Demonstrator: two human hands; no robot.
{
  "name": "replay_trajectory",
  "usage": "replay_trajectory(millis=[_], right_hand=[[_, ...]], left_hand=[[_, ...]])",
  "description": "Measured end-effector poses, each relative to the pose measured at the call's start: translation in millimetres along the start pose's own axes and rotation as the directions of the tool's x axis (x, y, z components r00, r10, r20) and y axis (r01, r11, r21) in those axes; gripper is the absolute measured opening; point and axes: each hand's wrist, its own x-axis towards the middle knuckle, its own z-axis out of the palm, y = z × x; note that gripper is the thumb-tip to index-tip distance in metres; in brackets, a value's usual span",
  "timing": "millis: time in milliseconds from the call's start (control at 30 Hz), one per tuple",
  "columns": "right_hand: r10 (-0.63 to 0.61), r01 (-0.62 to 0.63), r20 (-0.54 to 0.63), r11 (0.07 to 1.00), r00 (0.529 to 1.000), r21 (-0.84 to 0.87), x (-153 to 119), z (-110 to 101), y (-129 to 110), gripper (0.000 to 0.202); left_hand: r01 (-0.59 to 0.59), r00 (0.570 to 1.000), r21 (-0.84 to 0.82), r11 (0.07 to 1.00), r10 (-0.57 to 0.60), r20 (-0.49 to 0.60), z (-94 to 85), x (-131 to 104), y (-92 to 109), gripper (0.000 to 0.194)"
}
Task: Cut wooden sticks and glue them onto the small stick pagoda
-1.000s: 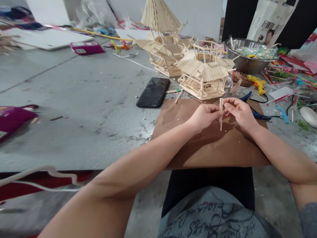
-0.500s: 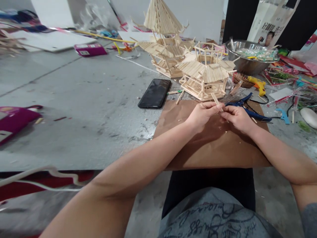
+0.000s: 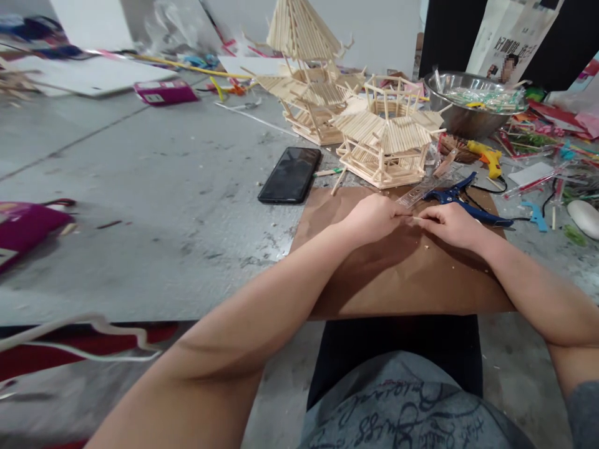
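- Both hands meet low over a brown cardboard sheet [image 3: 397,280]: the left hand [image 3: 372,218] and the right hand [image 3: 452,226] are closed in pinches on a thin wooden stick [image 3: 418,218] that lies nearly flat between their fingertips; most of the stick is hidden, so its length cannot be told.
- Grey table [image 3: 163,187] spreads far out to the left of the left hand, with the cardboard sheet lying on it under both hands.
- Beyond the hands stand two stick-built models: a tall pagoda [image 3: 309,75] farther back, and a lower pavilion [image 3: 386,140] just past the left hand's knuckles.
- Farther off, beyond the right hand, sits a steel bowl [image 3: 461,115] holding what looks like green-tinted sticks.
- Past the left hand and to its left, a black phone [image 3: 290,174] lies face up at the cardboard's far corner.
- Just beyond the right hand lie blue-handled cutters [image 3: 461,202], and touching them on the left, a clear ruler [image 3: 418,192] set at a slant.
- A yellow glue gun [image 3: 486,159] lies farther out past the cutters.
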Motion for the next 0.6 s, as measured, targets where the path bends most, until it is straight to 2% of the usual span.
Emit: replay_trajectory(millis=[100,167,267,333,400,467,533,600], right_hand=[[0.033,-0.032,0.002,0.994,0.999,-0.100,-1,1,0,0.027],[0.044,-0.046,-0.025,0.997,0.999,-0.070,-1,1,2,0.025],[0.098,-0.074,-0.104,0.973,0.990,0.219,1,-3,8,0.023],[0.184,-0.092,-0.152,0.876,0.971,0.474,4,-8,11,0.034],[0.270,-0.092,-0.168,0.739,0.948,0.667,6,-13,12,0.042],[0.326,-0.099,-0.141,0.622,0.935,0.777,8,-15,11,0.043],[0.352,-0.138,-0.081,0.556,0.933,0.820,8,-13,9,0.041],[0.347,-0.178,-0.023,0.536,0.938,0.825,8,-7,6,0.039]], left_hand=[[-0.082,0.993,0.289,0.954,0.055,0.101,0.0,-1,3,0.018],[-0.089,0.993,0.305,0.948,0.061,0.100,0.7,-1,5,0.020],[0.026,0.997,0.089,0.996,-0.032,0.073,3.3,0,6,0.020],[0.161,0.984,-0.152,0.975,-0.146,0.103,6.2,0,6,0.019],[0.272,0.962,-0.371,0.888,-0.237,0.139,9.7,1,7,0.015],[0.321,0.947,-0.530,0.785,-0.282,0.156,13.2,1,6,0.013],[0.314,0.946,-0.640,0.701,-0.289,0.146,16.3,1,6,0.013],[0.296,0.949,-0.698,0.652,-0.283,0.138,18.9,1,6,0.014]])
